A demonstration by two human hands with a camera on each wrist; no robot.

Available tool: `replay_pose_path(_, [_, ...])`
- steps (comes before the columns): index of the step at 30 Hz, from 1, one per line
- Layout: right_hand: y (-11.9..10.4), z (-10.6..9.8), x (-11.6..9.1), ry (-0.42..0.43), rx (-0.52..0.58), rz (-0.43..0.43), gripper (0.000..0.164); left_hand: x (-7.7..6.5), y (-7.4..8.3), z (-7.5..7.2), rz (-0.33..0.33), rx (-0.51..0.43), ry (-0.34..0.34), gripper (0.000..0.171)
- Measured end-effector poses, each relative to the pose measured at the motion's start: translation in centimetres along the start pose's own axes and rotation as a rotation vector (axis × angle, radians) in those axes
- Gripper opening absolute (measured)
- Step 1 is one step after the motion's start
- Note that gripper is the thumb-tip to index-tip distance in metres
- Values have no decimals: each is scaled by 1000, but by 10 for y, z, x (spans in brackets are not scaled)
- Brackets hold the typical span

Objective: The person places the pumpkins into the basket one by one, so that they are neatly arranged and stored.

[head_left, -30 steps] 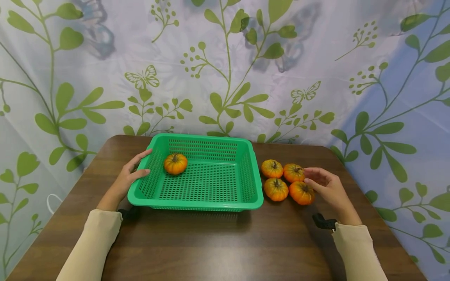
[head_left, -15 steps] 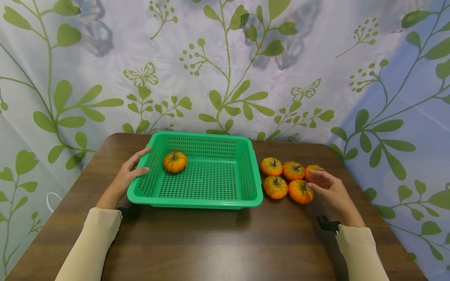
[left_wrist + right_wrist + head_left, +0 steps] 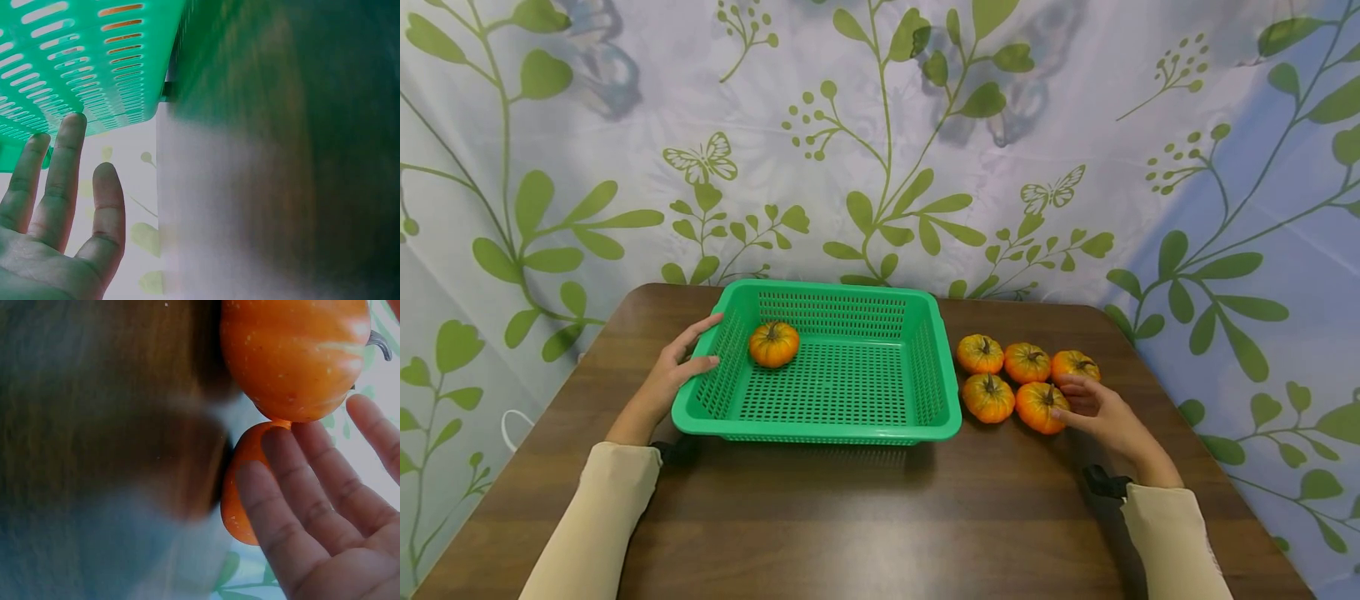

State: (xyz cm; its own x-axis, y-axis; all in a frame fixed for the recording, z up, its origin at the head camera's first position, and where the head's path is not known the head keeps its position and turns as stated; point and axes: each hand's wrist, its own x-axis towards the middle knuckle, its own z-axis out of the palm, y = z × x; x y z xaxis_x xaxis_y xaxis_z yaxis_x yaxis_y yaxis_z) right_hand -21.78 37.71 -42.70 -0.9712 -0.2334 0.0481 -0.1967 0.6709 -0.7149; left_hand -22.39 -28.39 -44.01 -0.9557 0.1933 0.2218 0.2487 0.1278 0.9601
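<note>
A green plastic basket (image 3: 850,434) stands on the table with one small orange pumpkin (image 3: 773,344) in its back left part. At its left rim is my left hand (image 3: 667,382), with thumb and a finger over the edge; in the left wrist view, straight fingers (image 3: 67,156) reach to the slotted outer wall. Beside the group on the right, my right hand (image 3: 1101,414) has its thumb at the front right pumpkin (image 3: 1039,407) and its fingers near the back right pumpkin (image 3: 1075,365). The right wrist view shows those fingers (image 3: 334,459) extended, overlapping the lower pumpkin.
Three more pumpkins lie between the basket and my right hand: a back left one (image 3: 980,354), a back middle one (image 3: 1027,363) and a front left one (image 3: 988,398). Behind the brown wooden table (image 3: 865,525) hangs a leaf-patterned cloth (image 3: 820,183).
My right hand has drawn back to the right from the pumpkins, and the back right pumpkin, hidden at first, now shows. My left hand stays at the basket.
</note>
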Motion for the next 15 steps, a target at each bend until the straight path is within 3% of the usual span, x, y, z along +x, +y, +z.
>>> replay_pose_path(9, [4, 5, 1, -104, 12, 33, 82, 0, 0, 0, -12, -12, 1, 62])
replay_pose_path(15, [4, 8, 1, -122, 49, 44, 84, 0, 0, 0, -6, -14, 0, 61])
